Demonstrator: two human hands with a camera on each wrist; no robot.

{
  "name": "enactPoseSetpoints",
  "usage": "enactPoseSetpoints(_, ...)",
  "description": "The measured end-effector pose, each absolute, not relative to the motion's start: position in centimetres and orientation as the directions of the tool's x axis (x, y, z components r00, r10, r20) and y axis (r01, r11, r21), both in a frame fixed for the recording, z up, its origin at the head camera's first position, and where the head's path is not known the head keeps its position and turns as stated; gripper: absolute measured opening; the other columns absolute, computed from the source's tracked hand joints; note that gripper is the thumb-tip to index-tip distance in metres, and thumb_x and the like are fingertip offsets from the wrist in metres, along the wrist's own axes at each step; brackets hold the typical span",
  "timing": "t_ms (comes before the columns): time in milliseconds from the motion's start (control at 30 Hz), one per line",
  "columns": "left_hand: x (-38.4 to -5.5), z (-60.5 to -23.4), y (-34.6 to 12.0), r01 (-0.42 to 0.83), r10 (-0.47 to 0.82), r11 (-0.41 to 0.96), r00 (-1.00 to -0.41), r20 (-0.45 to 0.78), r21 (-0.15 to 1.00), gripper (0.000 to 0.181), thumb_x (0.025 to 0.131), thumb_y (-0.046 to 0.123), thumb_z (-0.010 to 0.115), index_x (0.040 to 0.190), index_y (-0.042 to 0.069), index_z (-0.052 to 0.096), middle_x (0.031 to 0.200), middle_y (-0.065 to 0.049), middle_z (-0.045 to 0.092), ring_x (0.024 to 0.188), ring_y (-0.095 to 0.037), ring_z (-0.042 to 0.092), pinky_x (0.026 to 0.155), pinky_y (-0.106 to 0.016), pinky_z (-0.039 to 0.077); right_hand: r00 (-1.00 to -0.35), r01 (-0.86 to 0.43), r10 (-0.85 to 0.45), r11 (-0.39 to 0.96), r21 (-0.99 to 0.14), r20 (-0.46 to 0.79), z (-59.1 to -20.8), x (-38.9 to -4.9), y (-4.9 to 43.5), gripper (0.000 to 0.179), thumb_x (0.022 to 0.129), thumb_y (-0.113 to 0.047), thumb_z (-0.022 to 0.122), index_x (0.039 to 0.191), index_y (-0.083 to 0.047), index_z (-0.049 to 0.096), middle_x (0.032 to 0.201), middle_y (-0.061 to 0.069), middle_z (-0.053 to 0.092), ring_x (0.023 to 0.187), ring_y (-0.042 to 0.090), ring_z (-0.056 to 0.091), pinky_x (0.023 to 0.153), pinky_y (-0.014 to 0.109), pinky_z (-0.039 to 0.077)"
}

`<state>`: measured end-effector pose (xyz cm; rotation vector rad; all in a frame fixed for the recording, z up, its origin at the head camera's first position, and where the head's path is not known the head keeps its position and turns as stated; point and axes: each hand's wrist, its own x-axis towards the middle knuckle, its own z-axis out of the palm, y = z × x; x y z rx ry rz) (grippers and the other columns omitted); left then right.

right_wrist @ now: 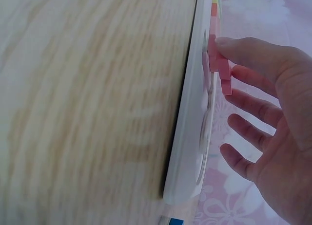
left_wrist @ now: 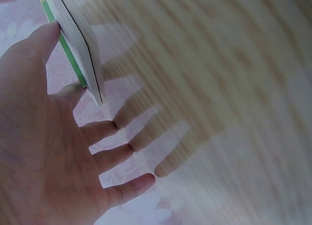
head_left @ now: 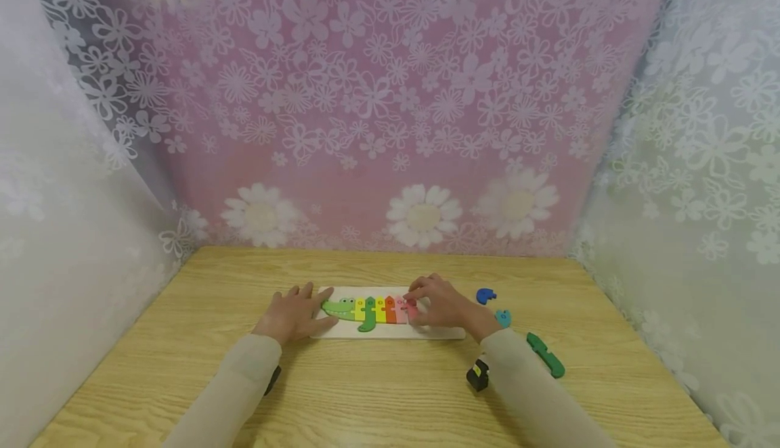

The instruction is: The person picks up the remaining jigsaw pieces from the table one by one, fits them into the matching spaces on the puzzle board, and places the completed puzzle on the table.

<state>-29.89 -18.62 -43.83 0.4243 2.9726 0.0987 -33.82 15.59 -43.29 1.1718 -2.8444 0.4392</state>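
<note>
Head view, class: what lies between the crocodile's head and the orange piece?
From the crocodile's head: a yellow piece, a green piece, then a second yellow piece, as the head view shows.

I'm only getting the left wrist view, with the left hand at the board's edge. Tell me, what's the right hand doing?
Observer: The right hand pinches a pink piece at the board.
Operator: What's the green edge near the left hand?
Observer: Part of a crocodile's head; the head view shows its eyes.
Operator: Any pieces off the board?
Observer: Yes, a blue piece, a teal piece and a green piece lie to its right.
</note>
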Motion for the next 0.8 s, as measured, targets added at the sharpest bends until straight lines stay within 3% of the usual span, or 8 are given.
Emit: enactPoseSetpoints(800,-29.87,-43.8,-18.6,0.274,0.283,0.958,-0.951,-0.123,0.089,0.077,0.1,0.069,0.046,0.163,0.027,0.033,0.166,-0.023,0.034,0.15,-0.05,0.037,0.116,-0.077,0.027,-0.71,-0.701,-0.691,0.673,-0.235,0.138,-43.69,-33.78,15.17,0.041,0.088,-0.028,0.083,0.124,-0.008,0.076,0.126,0.011,0.068,0.104,0.025,0.052,0.085,0.04,0.046)
